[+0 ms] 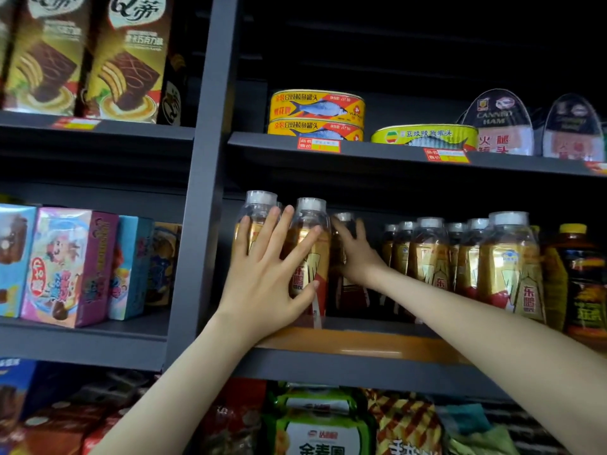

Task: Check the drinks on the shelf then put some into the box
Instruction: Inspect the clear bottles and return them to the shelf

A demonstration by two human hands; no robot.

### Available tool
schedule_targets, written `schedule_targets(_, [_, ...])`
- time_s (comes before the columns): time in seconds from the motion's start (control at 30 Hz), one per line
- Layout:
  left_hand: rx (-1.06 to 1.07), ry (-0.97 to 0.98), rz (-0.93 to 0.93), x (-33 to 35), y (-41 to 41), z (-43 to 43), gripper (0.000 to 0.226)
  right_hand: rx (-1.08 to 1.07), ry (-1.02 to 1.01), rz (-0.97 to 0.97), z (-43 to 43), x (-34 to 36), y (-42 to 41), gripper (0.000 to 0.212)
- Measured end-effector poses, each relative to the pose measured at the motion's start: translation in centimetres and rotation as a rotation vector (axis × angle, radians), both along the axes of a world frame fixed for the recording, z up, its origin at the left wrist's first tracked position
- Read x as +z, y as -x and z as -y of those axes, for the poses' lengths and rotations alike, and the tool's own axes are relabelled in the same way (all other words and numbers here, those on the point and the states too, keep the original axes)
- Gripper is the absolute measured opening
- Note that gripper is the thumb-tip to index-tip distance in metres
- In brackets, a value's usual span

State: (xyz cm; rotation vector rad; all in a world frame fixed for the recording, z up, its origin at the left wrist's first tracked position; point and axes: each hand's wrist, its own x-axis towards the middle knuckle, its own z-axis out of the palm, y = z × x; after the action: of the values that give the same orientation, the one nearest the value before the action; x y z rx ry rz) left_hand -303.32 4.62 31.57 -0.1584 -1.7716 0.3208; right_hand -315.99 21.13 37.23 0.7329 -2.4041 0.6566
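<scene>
The drinks are clear plastic bottles with white caps and gold-and-red labels. They stand upright on the middle shelf with the orange front strip, in the right bay of a dark grey metal rack.

The left hand lies flat on the two front bottles at the left end of this shelf. Its fingers are straight and spread. They cover the left bottle and the bottle beside it, and the thumb rests on the label of the second one. The hand presses on them but does not close around them.

The right hand reaches deeper into the shelf, to a bottle in the shadow behind the front ones. Its fingers point up and touch this bottle; whether they close around it I cannot tell.

More bottles of the same kind stand in rows to the right of the right hand. A dark bottle with a yellow cap is at the far right.

On the shelf above are yellow fish tins. Colourful snack boxes stand in the left bay.
</scene>
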Motion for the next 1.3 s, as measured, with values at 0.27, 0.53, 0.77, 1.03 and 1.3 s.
schedule_targets(0.27, [-0.022,-0.023,0.010,0.1,0.0,0.0,0.070,0.024,-0.143,-0.345,-4.9,-0.2,-4.7,0.103])
schedule_targets(0.53, [-0.039,-0.058,0.072,0.2,-0.6,-0.8,0.070,0.082,-0.262,-0.830,-8.0,-1.3,-10.1,0.092])
schedule_targets(0.77, [-0.488,-0.171,0.141,-2.3,-5.6,-7.4,0.083,0.230,-0.053,-0.902,-10.4,-4.1,-17.7,0.086])
schedule_targets(1.03, [-0.991,-0.406,0.483,-10.9,-13.6,-15.4,0.085,0.484,0.066,-0.658,-15.6,-14.9,-24.7,0.115])
schedule_targets(1.3, [-0.677,-0.969,1.053,-28.8,-21.2,-20.4,0.079,0.455,0.209,0.313,-19.8,-31.0,-29.2,0.118])
